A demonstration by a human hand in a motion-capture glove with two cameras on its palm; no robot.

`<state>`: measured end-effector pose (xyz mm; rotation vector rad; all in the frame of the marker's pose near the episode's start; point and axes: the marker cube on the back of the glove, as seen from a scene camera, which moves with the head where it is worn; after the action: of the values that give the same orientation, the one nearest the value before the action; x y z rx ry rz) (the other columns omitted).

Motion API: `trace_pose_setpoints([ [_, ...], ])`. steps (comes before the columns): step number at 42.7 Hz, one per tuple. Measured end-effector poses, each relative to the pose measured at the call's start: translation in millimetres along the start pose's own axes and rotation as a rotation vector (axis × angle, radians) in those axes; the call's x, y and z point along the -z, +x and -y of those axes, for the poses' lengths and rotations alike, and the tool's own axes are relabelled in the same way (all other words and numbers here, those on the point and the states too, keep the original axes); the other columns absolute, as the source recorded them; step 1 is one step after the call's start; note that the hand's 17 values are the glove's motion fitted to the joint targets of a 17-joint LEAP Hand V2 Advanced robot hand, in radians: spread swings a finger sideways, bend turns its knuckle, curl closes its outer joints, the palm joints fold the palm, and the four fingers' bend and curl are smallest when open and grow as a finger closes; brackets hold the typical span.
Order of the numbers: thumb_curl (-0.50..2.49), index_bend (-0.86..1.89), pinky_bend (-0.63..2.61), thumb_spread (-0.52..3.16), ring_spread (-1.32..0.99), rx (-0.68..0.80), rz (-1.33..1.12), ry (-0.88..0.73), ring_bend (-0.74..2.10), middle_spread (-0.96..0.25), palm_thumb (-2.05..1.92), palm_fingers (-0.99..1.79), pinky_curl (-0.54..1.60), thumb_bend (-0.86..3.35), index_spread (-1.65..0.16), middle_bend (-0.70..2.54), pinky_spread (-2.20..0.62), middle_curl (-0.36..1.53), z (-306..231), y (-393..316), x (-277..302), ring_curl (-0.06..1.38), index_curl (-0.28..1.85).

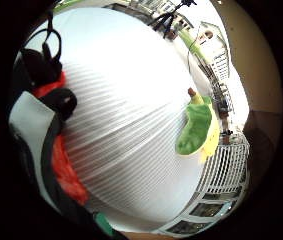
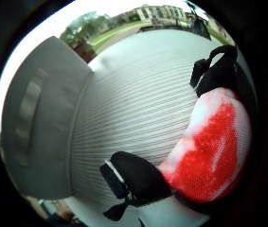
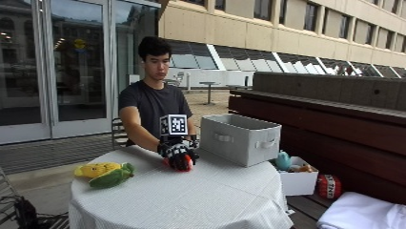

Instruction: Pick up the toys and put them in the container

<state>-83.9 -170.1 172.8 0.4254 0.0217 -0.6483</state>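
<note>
My gloved right hand (image 3: 177, 153) is at the middle of the round table, its fingers curled round a red and white plush toy (image 3: 185, 166) that sits on or just over the cloth. The same red toy (image 2: 210, 150) fills much of the thumb side palm view, pressed against the glove (image 2: 138, 177). A yellow and green corn plush (image 3: 105, 173) lies on the table's left part, apart from the hand; it shows too in the little finger side palm view (image 1: 197, 126). The grey fabric container (image 3: 239, 138) stands at the table's back right, close beside the hand, open at the top (image 2: 39, 118).
The table wears a white striped cloth (image 3: 190, 200). A white box (image 3: 297, 179) holding small toys and a red item (image 3: 328, 186) sit on the bench to the right. A chair stands behind the table. A dark wooden wall runs along the right.
</note>
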Motion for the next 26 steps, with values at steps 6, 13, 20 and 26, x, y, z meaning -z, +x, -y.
trace_pose_setpoints([
  [6, 0.35, 0.77, 0.75, 1.1, -0.32, 0.198, 0.015, 0.03, 1.04, -0.23, 0.47, 1.48, 0.25, 0.17, -0.16, 0.71, -0.44, 0.56, -4, 5, 11, 0.47, 0.35],
  [13, 0.43, 0.92, 0.74, 0.95, -0.32, 0.163, 0.068, -0.213, 1.07, -0.25, 0.7, 1.38, 0.28, 0.24, -0.1, 0.8, -0.46, 0.57, 8, 9, 19, 0.48, 0.42],
  [20, 0.5, 0.94, 0.76, 0.86, -0.27, 0.128, 0.091, -0.33, 1.13, -0.11, 0.76, 1.34, 0.31, 0.24, -0.04, 0.81, -0.45, 0.56, 11, 0, 44, 0.49, 0.46],
  [26, 0.52, 0.84, 0.84, 0.8, -0.31, 0.06, 0.123, -0.328, 1.2, -0.2, 0.59, 1.29, 0.36, 0.1, -0.08, 0.92, -0.45, 0.59, 30, -22, 111, 0.51, 0.45],
])
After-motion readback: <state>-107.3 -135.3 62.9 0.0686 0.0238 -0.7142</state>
